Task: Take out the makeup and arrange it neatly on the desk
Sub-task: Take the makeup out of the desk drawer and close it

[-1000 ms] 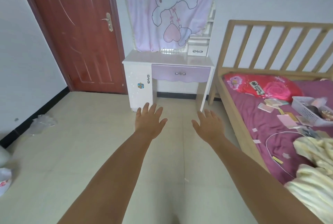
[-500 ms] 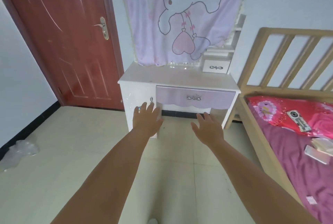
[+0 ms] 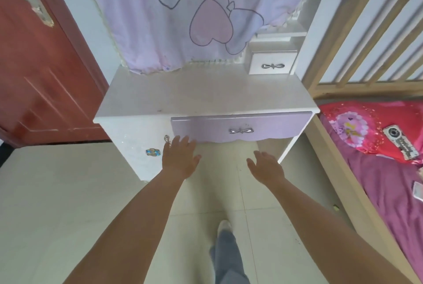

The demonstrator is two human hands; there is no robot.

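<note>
Both hands reach forward, palms down, fingers spread and holding nothing. The left hand [image 3: 179, 159] hovers in front of the white cabinet door [image 3: 139, 146], its fingertips just below the left end of the lilac drawer [image 3: 240, 127]; whether they touch it cannot be told. The right hand [image 3: 266, 166] hangs lower, over the floor below the drawer. No makeup shows anywhere; the drawer is shut, its contents hidden. The tabletop [image 3: 206, 91] lies bare. A pink cloth [image 3: 183, 9] hangs over the back edge, its top cut off. The bed [image 3: 377, 146] stands just beside the right edge, blurred.
</note>
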